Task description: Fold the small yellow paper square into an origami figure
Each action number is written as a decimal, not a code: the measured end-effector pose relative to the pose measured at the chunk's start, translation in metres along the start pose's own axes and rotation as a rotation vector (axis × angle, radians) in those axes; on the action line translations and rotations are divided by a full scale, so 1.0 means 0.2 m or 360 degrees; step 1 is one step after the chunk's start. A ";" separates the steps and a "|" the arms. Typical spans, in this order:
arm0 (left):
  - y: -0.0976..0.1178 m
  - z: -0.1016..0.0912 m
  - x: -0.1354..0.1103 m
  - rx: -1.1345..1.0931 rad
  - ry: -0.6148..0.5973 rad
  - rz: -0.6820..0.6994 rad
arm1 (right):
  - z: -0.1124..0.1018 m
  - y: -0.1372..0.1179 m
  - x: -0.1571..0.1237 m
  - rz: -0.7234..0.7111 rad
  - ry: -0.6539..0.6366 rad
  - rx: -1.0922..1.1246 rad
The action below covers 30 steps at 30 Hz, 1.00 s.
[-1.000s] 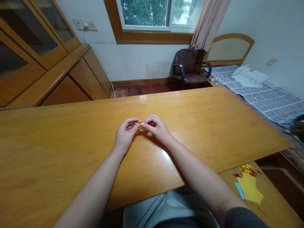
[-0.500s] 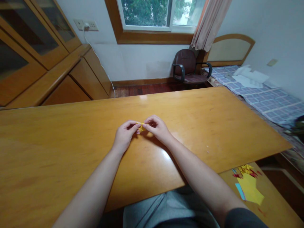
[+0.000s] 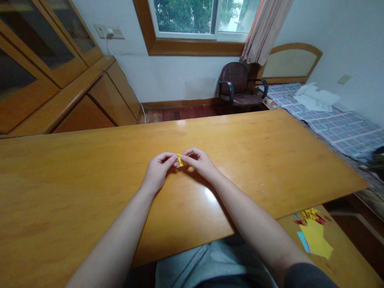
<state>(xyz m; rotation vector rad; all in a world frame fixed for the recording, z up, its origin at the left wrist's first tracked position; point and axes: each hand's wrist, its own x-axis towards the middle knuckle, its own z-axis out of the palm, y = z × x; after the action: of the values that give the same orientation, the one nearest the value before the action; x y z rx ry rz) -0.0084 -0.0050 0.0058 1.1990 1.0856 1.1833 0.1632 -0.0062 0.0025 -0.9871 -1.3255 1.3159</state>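
A small piece of folded yellow paper is held just above the middle of the wooden table. My left hand pinches its left side between thumb and fingers. On the other side, my right hand grips the paper the same way, thumb towards me. Both hands cover much of the paper, so its full folded shape cannot be made out.
On a lower surface at the right lie yellow paper sheets, a blue slip and a heap of yellow and red pieces. Beyond the table stand a chair, a bed and a wooden cabinet.
The yellow paper has turned slightly between my fingers, and more of its face shows now. Both hands stay in nearly the same place.
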 end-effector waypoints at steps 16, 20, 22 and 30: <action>0.00 0.00 0.00 -0.0029 -0.0045 -0.0036 | -0.01 -0.02 0.01 -0.0221 0.0059 -0.0280; 0.00 0.00 0.00 -0.0053 -0.0035 -0.0028 | -0.01 -0.03 0.00 -0.0218 0.0050 -0.0318; 0.00 0.01 0.00 -0.0039 -0.0031 -0.0020 | -0.01 -0.03 0.00 -0.0226 0.0037 -0.0329; 0.01 0.00 0.00 0.0082 -0.0020 0.0032 | -0.01 -0.01 0.01 -0.0251 0.0037 -0.0367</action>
<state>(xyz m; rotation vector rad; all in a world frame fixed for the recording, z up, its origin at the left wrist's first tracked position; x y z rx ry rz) -0.0076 -0.0055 0.0069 1.2582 1.1031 1.1680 0.1657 -0.0034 0.0045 -1.0274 -1.5293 1.0465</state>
